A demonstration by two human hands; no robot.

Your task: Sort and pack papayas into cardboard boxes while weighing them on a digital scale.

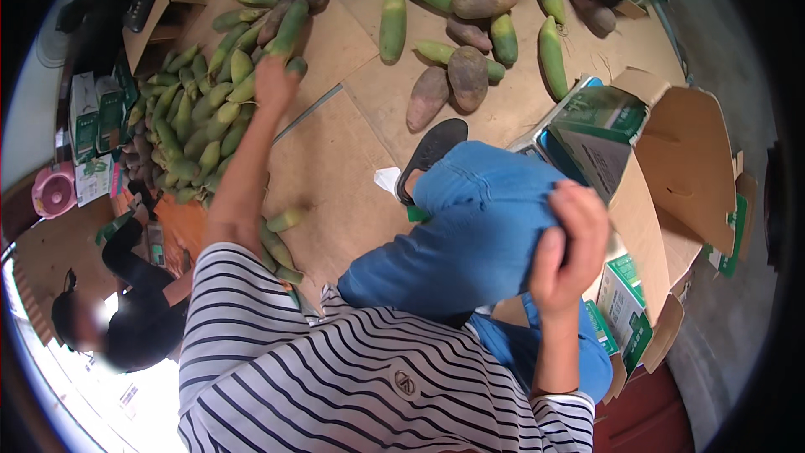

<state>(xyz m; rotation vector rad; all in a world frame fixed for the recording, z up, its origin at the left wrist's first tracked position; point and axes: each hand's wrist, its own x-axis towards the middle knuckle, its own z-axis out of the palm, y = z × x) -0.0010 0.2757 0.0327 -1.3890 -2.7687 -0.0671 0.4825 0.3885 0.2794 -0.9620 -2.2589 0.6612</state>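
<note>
My left hand [275,84] reaches out to the edge of a large heap of green radishes [197,117]. Its fingers are closed round the lower end of a long green radish [290,27]; part of the grip is hidden. My right hand [572,247] rests on my bent knee in blue jeans, thumb apart from the loosely curved fingers, with nothing in it. Ahead of my foot lie several more radishes, among them a purple-skinned radish [468,78] and an upright-lying green radish [392,23].
An opened cardboard box [683,164] with spread flaps stands at my right. Flattened cardboard [323,151] covers the floor. Another person [142,310] in dark clothes sits at the lower left, near a pink basin [55,190]. A white scrap [386,179] lies beside my shoe.
</note>
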